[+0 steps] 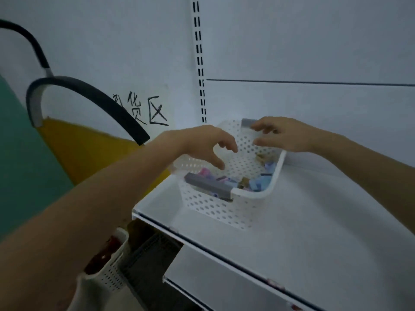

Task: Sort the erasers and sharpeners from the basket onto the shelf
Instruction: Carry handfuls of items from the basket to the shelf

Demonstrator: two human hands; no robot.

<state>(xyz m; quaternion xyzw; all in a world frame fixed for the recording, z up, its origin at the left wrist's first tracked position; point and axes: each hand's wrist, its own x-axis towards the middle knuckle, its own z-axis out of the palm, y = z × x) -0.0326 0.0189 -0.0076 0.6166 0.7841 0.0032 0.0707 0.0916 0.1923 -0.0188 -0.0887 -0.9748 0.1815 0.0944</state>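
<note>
White perforated basket (215,209) on the shelf (314,221), pastel erasers and sharpeners (256,185) heaped inside, left hand (202,142) over its 9 o'clock side, fingers loose, empty, right hand (283,133) spread, empty, at the 1 o'clock rim

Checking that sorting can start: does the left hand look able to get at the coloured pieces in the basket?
Probably yes: the left hand hovers above the open basket, with nothing between it and the coloured pieces below.
</note>
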